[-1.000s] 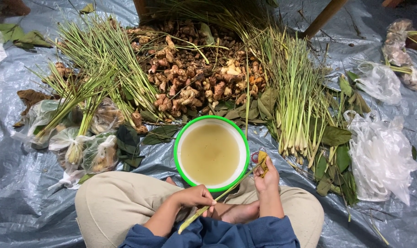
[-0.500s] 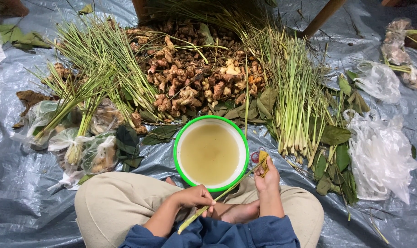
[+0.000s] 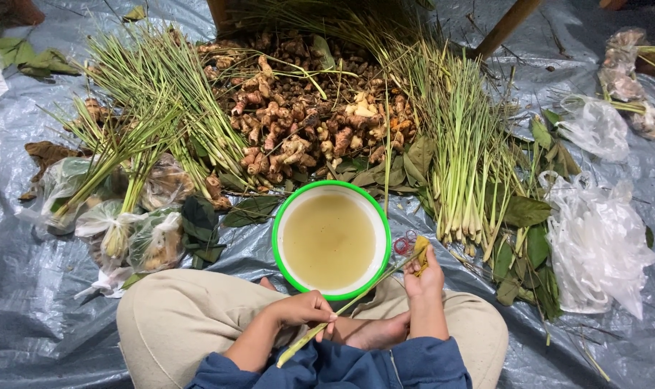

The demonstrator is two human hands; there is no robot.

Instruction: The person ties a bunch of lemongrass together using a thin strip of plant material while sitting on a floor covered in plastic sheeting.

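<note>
While the person sat cross-legged on the wrinkled grey plastic tarp (image 3: 25,288), both hands worked on one long, thin green lemongrass stalk (image 3: 342,311) that slanted across the lap. The left hand (image 3: 302,308) had its fingers curled together and clamped on the lower part of the stalk, whose pale butt end poked out below and to the left of those fingers. The right hand (image 3: 422,277) was pinched shut on the upper end of the same stalk, fingertips pressed against a small yellowish dry leaf piece (image 3: 420,255) that stuck up just above them. Between the two hands the stalk ran clear, passing just beside the near rim of the round white basin with a green rim (image 3: 278,223), which stood directly beyond the left fingers and held murky yellowish water. Just beyond the right fingertips, touching the tarp beside the basin, lay a few small red rubber bands (image 3: 402,245). Farther out past the right fingers stood a spread bundle of green lemongrass with pale bases (image 3: 461,166), mixed with dark green leaves (image 3: 526,212), and further to the right of them lay crumpled clear plastic bags (image 3: 598,241). Well beyond the basin a heap of brown knobbly roots (image 3: 306,122) was piled. Out past the left fingers, to their left, lay more lemongrass bunches (image 3: 140,115) and small tied plastic bags (image 3: 133,230) of roots.
</note>
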